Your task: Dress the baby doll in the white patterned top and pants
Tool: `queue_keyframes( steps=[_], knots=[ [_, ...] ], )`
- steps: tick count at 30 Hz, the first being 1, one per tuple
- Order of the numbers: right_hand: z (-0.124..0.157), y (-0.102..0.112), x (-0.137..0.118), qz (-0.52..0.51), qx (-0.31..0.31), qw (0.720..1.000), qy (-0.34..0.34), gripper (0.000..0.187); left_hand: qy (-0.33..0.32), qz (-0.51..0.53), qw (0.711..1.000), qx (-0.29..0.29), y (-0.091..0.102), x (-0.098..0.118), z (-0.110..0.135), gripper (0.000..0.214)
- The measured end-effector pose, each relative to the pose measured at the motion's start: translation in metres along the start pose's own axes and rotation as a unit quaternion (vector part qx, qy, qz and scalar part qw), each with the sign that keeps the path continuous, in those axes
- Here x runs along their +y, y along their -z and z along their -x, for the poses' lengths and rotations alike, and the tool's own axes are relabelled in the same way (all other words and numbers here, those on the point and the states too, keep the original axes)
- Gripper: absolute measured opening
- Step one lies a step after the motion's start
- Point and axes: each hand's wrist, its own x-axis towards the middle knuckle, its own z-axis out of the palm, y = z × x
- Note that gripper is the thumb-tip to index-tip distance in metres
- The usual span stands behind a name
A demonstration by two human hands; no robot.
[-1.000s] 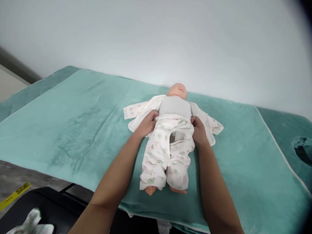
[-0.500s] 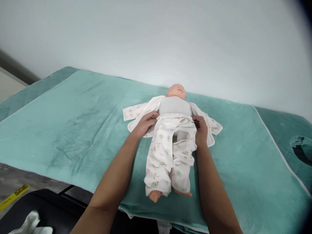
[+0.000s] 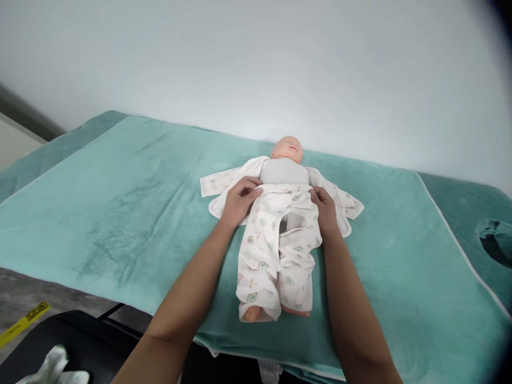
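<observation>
A baby doll (image 3: 285, 172) lies on its back, head toward the wall. Its printed white pants (image 3: 264, 234) cover both legs and reach the waist, with an opening at the crotch. An open printed baby shirt (image 3: 219, 183) is on its arms and spread out to both sides. My left hand (image 3: 240, 200) pinches the pants' waistband at the doll's hip on the left. At the opposite hip, my right hand (image 3: 325, 208) has its fingers closed on the waistband. Only the tips of the doll's feet (image 3: 253, 313) show below the cuffs.
The doll lies on a green plush cover (image 3: 120, 213) over a bed against a white wall (image 3: 256, 69). A dark hole (image 3: 498, 244) is at the right end. A black seat (image 3: 72, 341) with a pale cloth (image 3: 56, 368) stands at lower left.
Both hands have drawn the waistband slightly up toward the chest. The pant legs have slid down over the feet, showing less of them. The left thumb now lies over the waistband.
</observation>
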Motion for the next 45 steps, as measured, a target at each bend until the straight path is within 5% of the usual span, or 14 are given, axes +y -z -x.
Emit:
queue_keyframes(
  steps=[4, 8, 16, 27, 33, 37, 41, 45],
  knots=[
    [0.000, -0.005, 0.001, 0.011, 0.021, 0.999, 0.023, 0.031, 0.013, -0.053, 0.997, 0.056, -0.009, -0.007, -0.004, 0.025],
    [0.001, -0.010, -0.001, 0.011, 0.046, 0.995, 0.091, 0.026, -0.002, -0.098, 0.994, 0.050, -0.016, -0.006, -0.014, 0.021],
    [-0.004, -0.011, -0.001, 0.134, 0.078, 0.984, 0.090, 0.036, 0.018, -0.247, 0.969, -0.001, -0.013, -0.005, -0.049, 0.019],
    [-0.037, -0.014, 0.016, 0.220, 0.122, 0.966, 0.056, 0.044, 0.073, -0.317, 0.944, 0.060, -0.022, -0.018, -0.047, 0.020],
    [-0.035, -0.009, 0.013, 0.289, 0.081, 0.953, 0.051, 0.041, 0.117, -0.329, 0.937, -0.015, -0.015, -0.019, -0.037, 0.018],
    [-0.030, -0.003, 0.015, 0.283, 0.056, 0.957, -0.007, 0.035, 0.101, -0.257, 0.958, -0.084, -0.006, -0.007, -0.026, 0.017],
    [-0.027, 0.004, 0.014, 0.193, -0.016, 0.981, -0.019, 0.018, 0.118, -0.138, 0.964, -0.193, 0.007, 0.008, -0.022, 0.021],
    [-0.027, 0.012, 0.007, 0.063, -0.099, 0.993, -0.030, 0.022, 0.198, -0.043, 0.943, -0.265, 0.018, 0.014, -0.024, 0.034]
  ],
)
